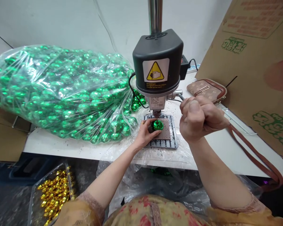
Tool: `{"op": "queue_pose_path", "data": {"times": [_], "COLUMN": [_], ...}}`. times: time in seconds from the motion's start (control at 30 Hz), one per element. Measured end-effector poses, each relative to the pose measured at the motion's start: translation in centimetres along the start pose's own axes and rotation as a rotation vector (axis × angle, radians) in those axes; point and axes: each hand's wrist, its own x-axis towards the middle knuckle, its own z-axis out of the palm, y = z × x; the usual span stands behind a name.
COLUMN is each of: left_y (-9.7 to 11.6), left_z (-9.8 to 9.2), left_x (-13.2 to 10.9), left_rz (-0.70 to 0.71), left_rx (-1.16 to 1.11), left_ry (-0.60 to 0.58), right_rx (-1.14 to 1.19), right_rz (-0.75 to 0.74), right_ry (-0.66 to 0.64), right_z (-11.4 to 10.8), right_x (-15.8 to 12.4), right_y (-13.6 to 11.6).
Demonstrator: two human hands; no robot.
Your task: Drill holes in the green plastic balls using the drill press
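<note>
White counter (52,145), near front edge: green faceted ball (158,125) directly under drill-press chuck (157,113), pinched by left hand (145,133), the nearer one; right hand (196,117) fisted around feed lever (181,96).

A small workshop, shown by the bench drill press (157,62), bulk bag of green balls (68,94) and cardboard boxes (252,75).

Left hand (147,132) in a thumb-and-finger grip, right hand (199,116) in a tight fist.
</note>
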Motion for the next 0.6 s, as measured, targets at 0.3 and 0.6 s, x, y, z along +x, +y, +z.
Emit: {"op": "queue_pose_path", "data": {"times": [0.3, 0.6], "left_y": [-0.2, -0.3], "left_z": [0.1, 0.2], "left_x": [0.0, 0.0], "left_rz": [0.016, 0.003], "left_rx": [-0.021, -0.026], "left_ry": [0.002, 0.027], "right_rx": [0.017, 0.024], "right_rz": [-0.049, -0.075], "right_ry": [-0.103, -0.09], "right_z": [-0.8, -1.0], "right_x": [-0.2, -1.0], "right_y": [-0.1, 0.0]}}
